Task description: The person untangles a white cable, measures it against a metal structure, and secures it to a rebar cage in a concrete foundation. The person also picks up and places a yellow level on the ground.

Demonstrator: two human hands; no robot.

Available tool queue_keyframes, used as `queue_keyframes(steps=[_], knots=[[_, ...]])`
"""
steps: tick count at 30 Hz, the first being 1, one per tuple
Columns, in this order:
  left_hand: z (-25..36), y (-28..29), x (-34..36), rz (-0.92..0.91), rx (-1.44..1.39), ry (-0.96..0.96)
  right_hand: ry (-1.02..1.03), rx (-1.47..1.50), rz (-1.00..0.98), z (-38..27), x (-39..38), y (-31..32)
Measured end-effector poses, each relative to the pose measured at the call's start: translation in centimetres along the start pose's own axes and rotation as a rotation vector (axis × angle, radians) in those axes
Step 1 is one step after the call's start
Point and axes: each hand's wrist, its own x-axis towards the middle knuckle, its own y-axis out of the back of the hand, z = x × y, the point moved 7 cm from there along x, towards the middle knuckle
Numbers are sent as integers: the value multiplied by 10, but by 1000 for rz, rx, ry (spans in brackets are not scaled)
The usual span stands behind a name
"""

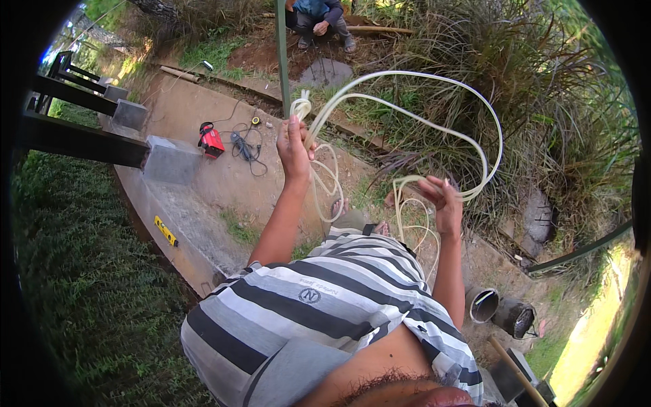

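Note:
A long, thin, pale translucent plastic hose (500,129) hangs in loose loops between my two hands. My left hand (294,152) is raised and closed around several strands, with a small bunched end of the hose sticking out above the thumb. Lower and to the right, my right hand (445,209) grips other strands between thumb and fingers. One wide loop arches from the left hand across to the right hand. Smaller loops dangle below each hand, in front of my striped shirt.
A green post (282,61) stands just beyond my left hand. On the ground lie a red box-shaped machine (211,140), a dark cable (244,145) and a yellow spirit level (165,231). Concrete blocks (171,161) carry dark beams. Buckets (482,305) stand right; a person (320,19) crouches ahead.

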Motion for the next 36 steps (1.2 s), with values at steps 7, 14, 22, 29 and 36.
queue_keyframes(steps=[7,14,22,29,36], knots=[[-1,49,-9,236,-24,-30,-54,33,127,20,30,32],[-46,48,-34,41,104,11,-679,32,666,242,-158,239],[-110,-25,-58,-292,453,88,-872,-719,475,339,-328,329],[-114,-89,-27,-387,144,80,-755,-366,781,272,-278,254],[-108,-168,-72,-671,34,184,-633,-584,706,247,-242,258]])
